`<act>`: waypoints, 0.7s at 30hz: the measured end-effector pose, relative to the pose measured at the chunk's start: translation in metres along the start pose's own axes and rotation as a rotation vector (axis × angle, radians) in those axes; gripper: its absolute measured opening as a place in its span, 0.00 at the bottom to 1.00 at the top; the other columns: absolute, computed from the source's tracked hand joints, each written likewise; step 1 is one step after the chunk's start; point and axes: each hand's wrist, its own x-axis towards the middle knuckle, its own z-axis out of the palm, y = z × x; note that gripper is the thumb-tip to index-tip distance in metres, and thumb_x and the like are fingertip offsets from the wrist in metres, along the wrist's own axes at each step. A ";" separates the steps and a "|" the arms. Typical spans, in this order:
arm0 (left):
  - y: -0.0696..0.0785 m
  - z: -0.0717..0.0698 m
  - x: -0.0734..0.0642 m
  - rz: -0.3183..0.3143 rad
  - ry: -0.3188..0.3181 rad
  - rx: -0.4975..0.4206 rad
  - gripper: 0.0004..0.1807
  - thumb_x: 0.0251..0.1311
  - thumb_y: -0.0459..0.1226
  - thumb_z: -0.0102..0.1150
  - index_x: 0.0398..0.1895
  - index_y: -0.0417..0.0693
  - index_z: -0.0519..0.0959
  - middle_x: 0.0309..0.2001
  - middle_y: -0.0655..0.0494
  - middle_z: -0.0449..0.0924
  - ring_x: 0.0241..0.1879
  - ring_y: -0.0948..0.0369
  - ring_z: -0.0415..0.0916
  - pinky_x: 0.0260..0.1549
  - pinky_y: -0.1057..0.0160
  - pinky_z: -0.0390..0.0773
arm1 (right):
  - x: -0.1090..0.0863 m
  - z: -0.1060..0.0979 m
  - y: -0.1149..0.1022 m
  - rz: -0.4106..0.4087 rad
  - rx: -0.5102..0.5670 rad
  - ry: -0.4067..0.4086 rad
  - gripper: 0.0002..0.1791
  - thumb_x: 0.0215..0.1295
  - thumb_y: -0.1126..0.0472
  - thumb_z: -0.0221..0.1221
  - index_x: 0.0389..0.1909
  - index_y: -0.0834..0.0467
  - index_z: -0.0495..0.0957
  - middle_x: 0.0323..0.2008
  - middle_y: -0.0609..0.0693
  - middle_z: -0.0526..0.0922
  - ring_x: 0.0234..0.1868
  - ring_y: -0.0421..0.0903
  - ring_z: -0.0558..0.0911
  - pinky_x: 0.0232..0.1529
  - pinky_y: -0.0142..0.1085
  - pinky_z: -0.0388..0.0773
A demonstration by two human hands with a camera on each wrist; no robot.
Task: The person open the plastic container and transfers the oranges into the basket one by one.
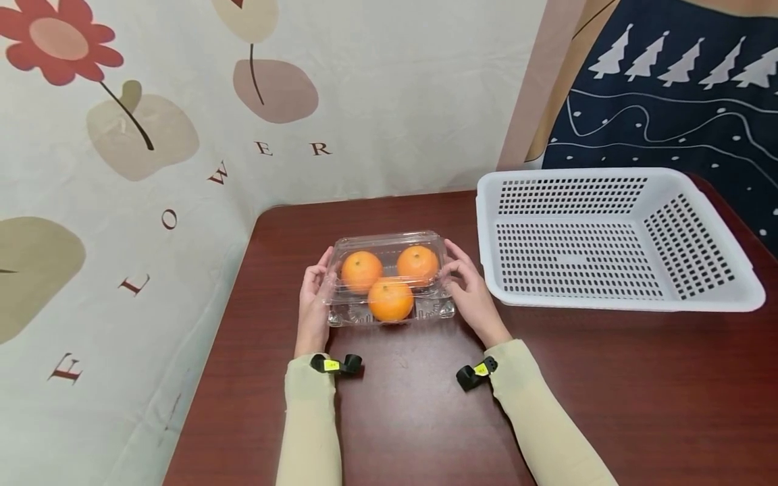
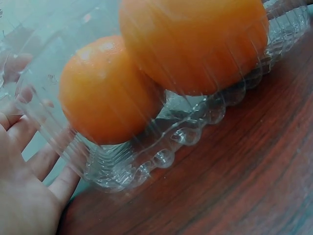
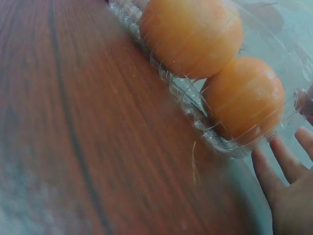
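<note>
A clear plastic clamshell container (image 1: 340, 316) stands on the table with three oranges (image 1: 390, 301) inside, two behind and one in front. Its see-through lid (image 1: 389, 240) lies over the fruit, its front edge higher than the base's front edge in the head view. My left hand (image 1: 313, 304) holds the left side, its fingers (image 2: 44, 159) spread along the ribbed wall. On the other side my right hand (image 1: 475, 300) grips the lid's right edge with thumb and index finger. The lower fingers (image 3: 288, 159) of that hand reach along the container's end.
A white perforated plastic basket (image 1: 571, 302) sits at the right of the dark red wooden table (image 1: 401, 405). Behind the table hangs a pale printed cloth (image 1: 401, 101), with a dark blue panel (image 1: 662, 115) at the right. Each wrist wears a black strap.
</note>
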 end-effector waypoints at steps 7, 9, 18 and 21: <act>0.006 0.002 -0.001 -0.010 -0.003 0.035 0.10 0.62 0.35 0.48 0.35 0.34 0.64 0.63 0.57 0.61 0.60 0.53 0.62 0.59 0.52 0.57 | -0.002 -0.001 -0.001 -0.013 0.000 0.014 0.05 0.60 0.73 0.48 0.35 0.68 0.72 0.65 0.53 0.55 0.60 0.53 0.63 0.52 0.49 0.66; 0.009 0.003 -0.003 -0.018 -0.015 0.032 0.11 0.63 0.34 0.47 0.37 0.31 0.63 0.64 0.57 0.60 0.60 0.53 0.61 0.59 0.51 0.56 | -0.002 -0.001 -0.001 -0.030 0.009 0.023 0.05 0.60 0.73 0.49 0.35 0.68 0.72 0.65 0.54 0.55 0.60 0.52 0.62 0.53 0.48 0.66; 0.016 0.006 -0.006 -0.045 -0.044 0.041 0.18 0.64 0.36 0.45 0.51 0.30 0.65 0.66 0.58 0.56 0.63 0.57 0.55 0.61 0.54 0.53 | -0.001 -0.002 -0.002 -0.065 -0.002 0.030 0.06 0.60 0.72 0.50 0.36 0.68 0.74 0.65 0.55 0.55 0.61 0.53 0.60 0.54 0.48 0.65; 0.016 0.006 -0.005 -0.053 -0.028 0.040 0.18 0.64 0.36 0.45 0.45 0.25 0.62 0.65 0.58 0.57 0.63 0.56 0.56 0.60 0.54 0.54 | 0.000 -0.001 -0.001 -0.063 -0.010 0.021 0.06 0.61 0.70 0.50 0.37 0.67 0.74 0.65 0.54 0.54 0.62 0.52 0.59 0.54 0.48 0.65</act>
